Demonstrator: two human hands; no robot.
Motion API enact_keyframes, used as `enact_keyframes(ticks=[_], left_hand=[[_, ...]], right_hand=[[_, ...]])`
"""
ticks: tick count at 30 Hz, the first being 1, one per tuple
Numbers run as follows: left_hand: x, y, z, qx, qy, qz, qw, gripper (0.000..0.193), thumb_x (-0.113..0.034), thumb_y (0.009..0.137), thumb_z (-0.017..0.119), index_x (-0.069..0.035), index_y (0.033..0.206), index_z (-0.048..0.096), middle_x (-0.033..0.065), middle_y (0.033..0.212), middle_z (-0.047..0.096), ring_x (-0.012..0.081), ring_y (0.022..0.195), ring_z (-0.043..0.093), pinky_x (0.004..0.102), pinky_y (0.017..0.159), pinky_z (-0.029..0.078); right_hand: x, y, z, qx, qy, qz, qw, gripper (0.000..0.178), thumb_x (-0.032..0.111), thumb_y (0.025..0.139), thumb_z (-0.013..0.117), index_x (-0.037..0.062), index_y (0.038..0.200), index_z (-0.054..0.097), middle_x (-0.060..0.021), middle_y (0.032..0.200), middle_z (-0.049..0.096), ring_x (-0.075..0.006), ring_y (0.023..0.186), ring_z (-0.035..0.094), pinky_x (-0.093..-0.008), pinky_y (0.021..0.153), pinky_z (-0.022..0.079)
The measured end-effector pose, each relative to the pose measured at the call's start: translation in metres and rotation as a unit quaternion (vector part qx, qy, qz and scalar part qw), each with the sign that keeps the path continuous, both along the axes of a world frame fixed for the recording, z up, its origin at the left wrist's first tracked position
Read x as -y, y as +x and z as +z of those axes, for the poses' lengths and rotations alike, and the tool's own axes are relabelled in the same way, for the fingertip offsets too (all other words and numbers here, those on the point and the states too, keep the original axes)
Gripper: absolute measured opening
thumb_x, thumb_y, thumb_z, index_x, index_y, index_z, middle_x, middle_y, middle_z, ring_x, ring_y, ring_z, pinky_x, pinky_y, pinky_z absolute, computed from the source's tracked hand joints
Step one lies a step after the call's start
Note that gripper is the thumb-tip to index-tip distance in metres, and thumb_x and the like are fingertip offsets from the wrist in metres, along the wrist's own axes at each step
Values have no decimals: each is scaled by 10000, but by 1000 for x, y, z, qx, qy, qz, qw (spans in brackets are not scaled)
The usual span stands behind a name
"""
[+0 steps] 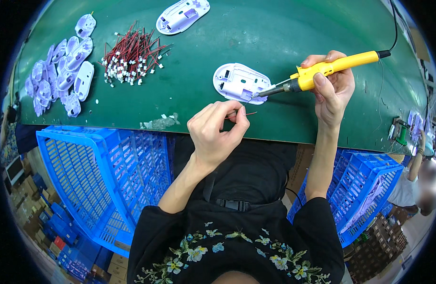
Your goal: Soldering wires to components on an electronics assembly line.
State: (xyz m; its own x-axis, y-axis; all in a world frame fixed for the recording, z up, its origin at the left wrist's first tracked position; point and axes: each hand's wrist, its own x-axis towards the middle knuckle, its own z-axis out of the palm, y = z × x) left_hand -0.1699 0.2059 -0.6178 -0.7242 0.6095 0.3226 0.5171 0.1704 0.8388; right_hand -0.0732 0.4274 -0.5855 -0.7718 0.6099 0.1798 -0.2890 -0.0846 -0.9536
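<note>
My right hand [335,94] grips the yellow handle of a soldering iron [353,62], with its cord running off the upper right. The iron's tip meets the lower right end of a white oval plastic shell [234,78] lying on the green table. Beside the shell's near edge, my left hand [213,127] is closed in a pinch on a thin red and dark wire lead [250,113]. The lead's far end reaches toward the iron tip; whether it touches the shell there is too small to tell.
A heap of red wire leads with white connectors [128,61] lies left of the shell. Farther left are piled white plastic shells [66,71]; another shell [182,16] lies at the back. Blue crates [99,161] flank my lap. A person [409,184] sits at the far right.
</note>
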Motion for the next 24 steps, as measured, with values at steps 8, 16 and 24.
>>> enact_keyframes(ticks=[8,16,24], left_hand=[[-1,0,-1,-2,0,-2,1000,63,3,781,729,-22,820,685,3,657,628,71,498,473,236,444,315],[-1,0,-2,3,5,-1,1000,62,6,784,725,-20,819,681,10,661,632,72,505,482,238,444,321],[0,0,0,2,0,-3,1000,60,10,785,721,-15,818,679,14,666,635,75,512,503,233,447,332]], right_hand=[[0,-1,-1,2,-1,-2,1000,391,2,835,740,38,1138,496,-215,974,683,-236,896,684,-346,803,577],[2,-2,2,3,-2,1,1000,382,11,835,742,40,1128,498,-208,968,688,-214,869,678,-318,774,569],[2,-2,0,21,-4,-15,1000,330,77,869,717,53,1121,505,-217,961,691,-43,551,473,-149,468,369]])
